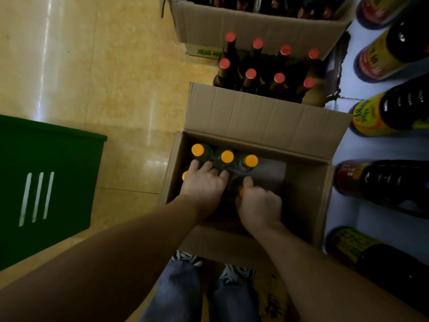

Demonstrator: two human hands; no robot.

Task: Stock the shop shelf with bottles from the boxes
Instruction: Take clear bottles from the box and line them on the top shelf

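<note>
Red-capped bottles [251,74] stand beyond the box [267,117], where the right hand [261,204] grips an orange-capped bottle [241,192]; the left hand [204,182] covers another, grip unclear

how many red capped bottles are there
8 red-capped bottles: two rows of four on the floor between the open box and the far box; the open box may hide more.

Bottles [227,156] stand in the box [301,182]; shelf [343,212] right, crate [46,182] left, more bottles [264,70] behind, perhaps boxed.
</note>
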